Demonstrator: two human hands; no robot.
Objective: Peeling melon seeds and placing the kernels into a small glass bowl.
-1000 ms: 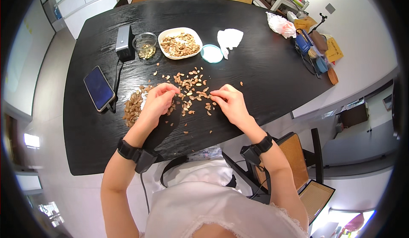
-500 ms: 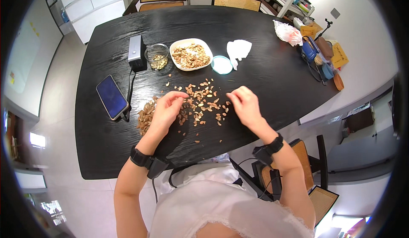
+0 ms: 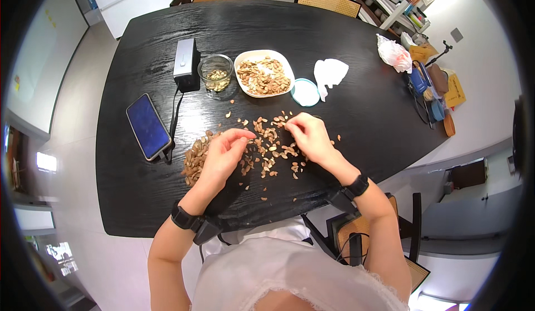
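Note:
Scattered nuts, brown and pale, some looking like pieces (image 3: 271, 154), lie on the black table (image 3: 356, 116) between my hands. My left hand (image 3: 225, 155) is closed, thumb and forefinger together at the left side of the scatter; anything pinched there is too small to make out. A heap of brown nuts (image 3: 196, 158) sits just left of it. My right hand (image 3: 311, 138) is also closed in a pinch, fingertips low over the scatter's upper right; what they hold, if anything, is hidden. Beyond stand a white bowl (image 3: 238, 71) of brown and pale nuts and a glass bowl (image 3: 224, 61) holding pale kernels.
A phone (image 3: 148, 126) lies at left, near a grey-black box (image 3: 185, 63) with a cable. Right of the white bowl are a round blue-rimmed lid (image 3: 306, 92) and crumpled white tissue (image 3: 330, 72). A plastic bag (image 3: 393, 54) and assorted items line the far right edge.
My right hand has moved left, in over the scattered nuts and closer to my left hand. The left hand stays near the heap. The whole view has shifted slightly.

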